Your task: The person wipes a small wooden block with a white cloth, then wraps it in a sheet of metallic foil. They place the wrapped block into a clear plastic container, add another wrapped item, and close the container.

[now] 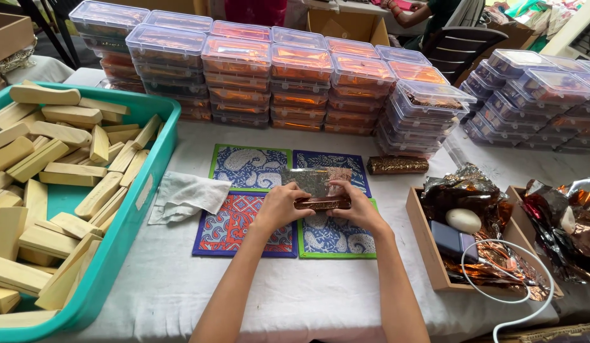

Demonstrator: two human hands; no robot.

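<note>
- Over the patterned mats (250, 166) on the counter (295, 298), a foil-wrapped bar (321, 203) sits between both hands.
- Left hand (279, 206) and right hand (358, 209) pinch its ends, fingers curled closed.
- Shiny foil sheet (314, 179) stands behind it.

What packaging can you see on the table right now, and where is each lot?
Wrapped bar: between both hands, brown foil.
Finished wrapped bar: right of the mats, bronze.
Lidded clear boxes: stacked along the back, orange contents.
Foil sheets: wooden tray, right, crumpled copper.

Head camera, looking down, near table (295, 298).
</note>
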